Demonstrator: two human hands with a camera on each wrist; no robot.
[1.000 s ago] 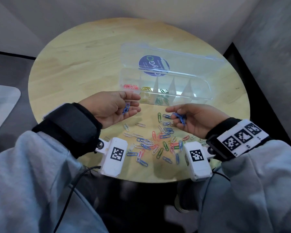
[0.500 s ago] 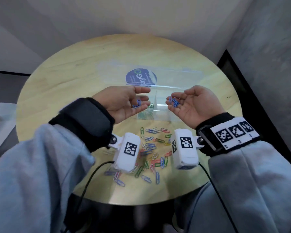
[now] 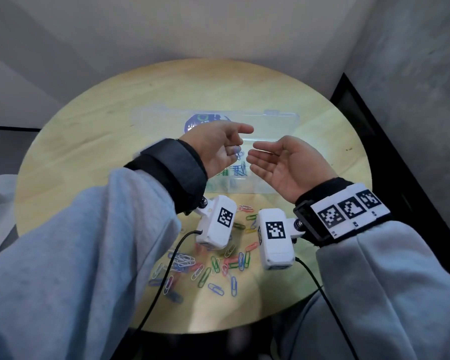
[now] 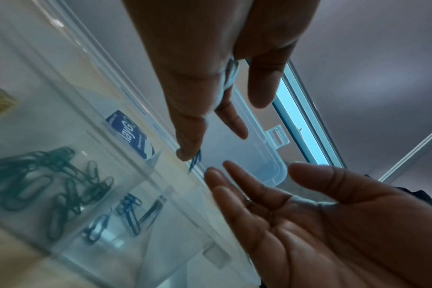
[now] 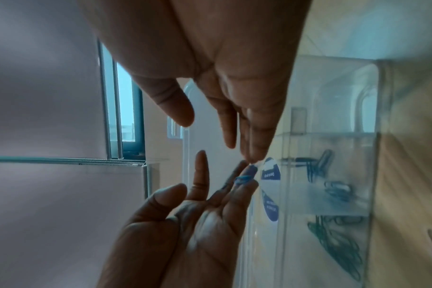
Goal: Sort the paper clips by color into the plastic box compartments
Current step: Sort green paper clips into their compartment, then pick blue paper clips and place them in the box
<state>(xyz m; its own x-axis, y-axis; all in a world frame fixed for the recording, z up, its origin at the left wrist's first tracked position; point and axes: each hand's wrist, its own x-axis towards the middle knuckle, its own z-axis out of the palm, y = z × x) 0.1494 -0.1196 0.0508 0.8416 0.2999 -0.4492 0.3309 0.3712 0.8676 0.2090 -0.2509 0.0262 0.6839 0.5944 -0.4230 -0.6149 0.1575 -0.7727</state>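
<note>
Both hands hover palms-inward over the clear plastic box [image 3: 247, 188]. My left hand [image 3: 235, 142] has straight fingers, and a blue paper clip [image 5: 244, 178] lies loosely on its fingertips; another blurred blue clip [image 4: 194, 160] is in the air just below them. My right hand [image 3: 257, 155] is spread flat and empty. Below the hands, one compartment holds blue clips [image 3: 238, 170], and the one left of it holds green clips [image 3: 217, 183]. Mixed coloured clips [image 3: 213, 266] lie on the table near me, partly hidden by the wrist cameras.
The box's open lid [image 3: 278, 118] with a blue sticker [image 3: 196, 122] lies flat behind the compartments. The round wooden table [image 3: 89, 141] stands in a corner between pale walls. Cables hang from both wrist cameras over the front edge.
Both hands rose from the clip pile to above the box and spread out. The blue clips that my right hand held are gone from it. The left hand's clips are slipping off its fingers.
</note>
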